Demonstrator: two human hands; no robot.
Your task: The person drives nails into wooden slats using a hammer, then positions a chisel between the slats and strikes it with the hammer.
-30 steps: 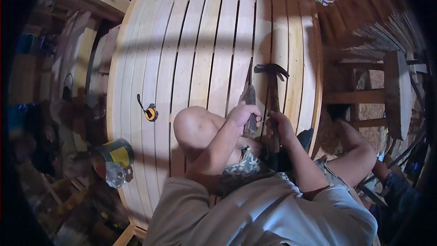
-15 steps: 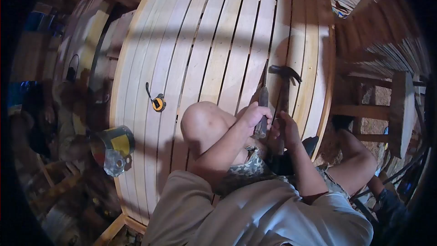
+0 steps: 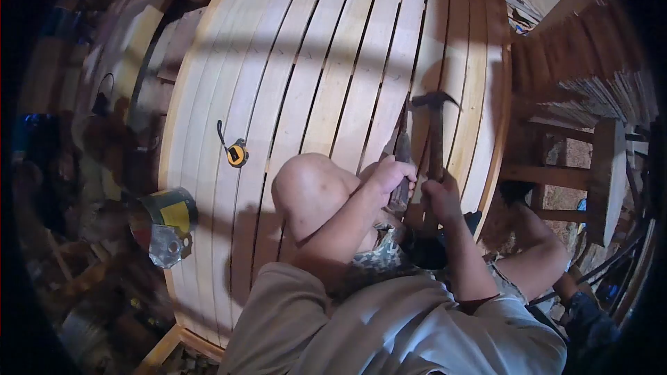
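Observation:
My left hand (image 3: 394, 177) is closed around the dark, worn handle of a chisel (image 3: 399, 198). Its narrow end points away from me, over a dark gap between the slats; whether the tip touches wood I cannot tell. Close on the right, my right hand (image 3: 443, 200) grips the shaft of a claw hammer (image 3: 436, 146), head up and apart from the chisel. Both tools are above the slatted wooden panel (image 3: 333, 62) I am sitting on. A yellow and black tape measure (image 3: 237, 153) lies on the slats to the left of my bent knee.
At the panel's left edge stands a yellow and dark container (image 3: 174, 210) with a clear plastic piece (image 3: 167, 244) against it. To the right is a wooden frame (image 3: 606, 180). Stacked timber (image 3: 597, 101) and cluttered boards flank the panel.
The hammer head has turned slightly, and my right hand has shifted a little on its shaft. My left hand keeps its hold on the chisel. The whole view has drifted slightly.

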